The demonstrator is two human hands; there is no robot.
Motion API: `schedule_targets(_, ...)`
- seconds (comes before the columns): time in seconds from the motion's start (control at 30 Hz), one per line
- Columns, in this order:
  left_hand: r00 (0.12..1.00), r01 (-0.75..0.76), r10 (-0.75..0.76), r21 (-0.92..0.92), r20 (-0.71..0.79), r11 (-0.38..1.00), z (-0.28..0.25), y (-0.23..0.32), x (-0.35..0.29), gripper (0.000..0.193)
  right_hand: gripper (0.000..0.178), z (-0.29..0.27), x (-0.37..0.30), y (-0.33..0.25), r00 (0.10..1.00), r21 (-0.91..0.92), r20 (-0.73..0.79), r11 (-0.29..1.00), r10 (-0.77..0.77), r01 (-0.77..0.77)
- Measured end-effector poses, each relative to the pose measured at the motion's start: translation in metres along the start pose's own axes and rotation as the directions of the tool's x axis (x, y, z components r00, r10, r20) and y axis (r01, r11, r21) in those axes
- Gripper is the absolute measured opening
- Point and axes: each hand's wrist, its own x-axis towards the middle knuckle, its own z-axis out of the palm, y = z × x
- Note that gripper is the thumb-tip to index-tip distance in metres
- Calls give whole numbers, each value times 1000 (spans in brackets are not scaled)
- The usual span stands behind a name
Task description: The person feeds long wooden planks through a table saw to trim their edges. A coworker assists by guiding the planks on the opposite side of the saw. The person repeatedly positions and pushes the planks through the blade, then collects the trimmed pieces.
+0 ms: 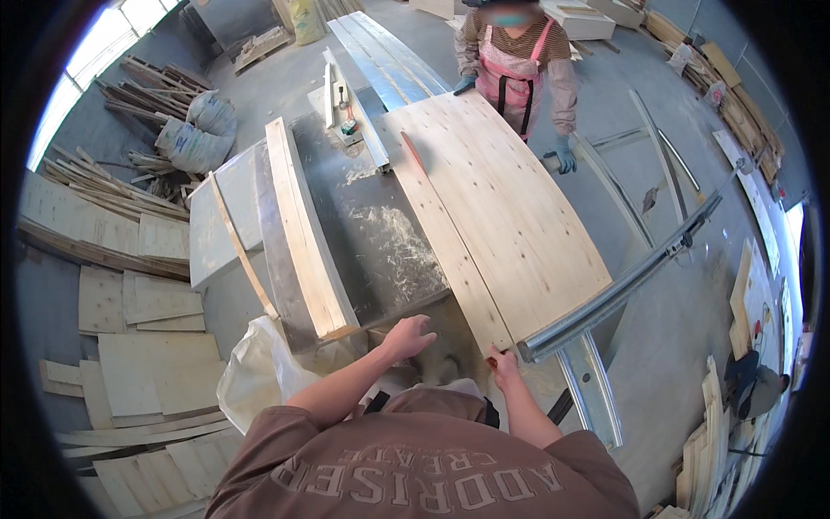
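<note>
A large plywood sheet (510,216) lies across the machine table. A lengthwise gap parts it from a narrow plywood strip (458,268) on its left. My right hand (504,367) is closed on the near edge where strip and sheet meet; its fingertips are partly hidden. Left of it, my left hand (409,338) hovers before the table's near edge, holding nothing, with fingers loosely bent and apart. A slim red piece (413,153) stands at the far part of the gap. At the sheet's far end a co-worker's gloved hand (465,85) touches its edge.
The co-worker (514,60) wears a pink apron. A long wooden beam (307,233) lies on the dark tabletop (372,225). A metal rail (622,298) runs along the sheet's near right. Plywood offcuts (156,372) lie at left; a white plastic bag (259,372) hangs near my left arm.
</note>
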Motion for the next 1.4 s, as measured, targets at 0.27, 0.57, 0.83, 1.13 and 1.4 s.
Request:
schedule_targets(0.27, 995, 57, -50, -81, 88, 995, 47, -1, 23, 71, 19, -71, -60, 29, 1000, -3, 14, 1000, 21, -21)
schedule_targets(0.57, 934, 350, -320, -574, 157, 740, 125, 36, 84, 67, 32, -171, -149, 73, 988, -128, -148, 990, 45, -64)
schedule_targets(0.83, 801, 557, -266, -831, 537, -2, 179, 67, 58, 26, 36, -217, -274, 36, 923, -147, -381, 983, 50, -114)
schedule_targets(1.13, 976, -177, -122, -983, -182, 54, -84, 11, 43, 22, 26, -47, -161, -49, 940, -531, 339, 814, -48, 233)
schedule_targets(1.4, 736, -463, -355, -812, -576, 356, -192, -90, -10, 49, 19, 302, -147, -31, 854, 28, 520, 1000, -13, -2)
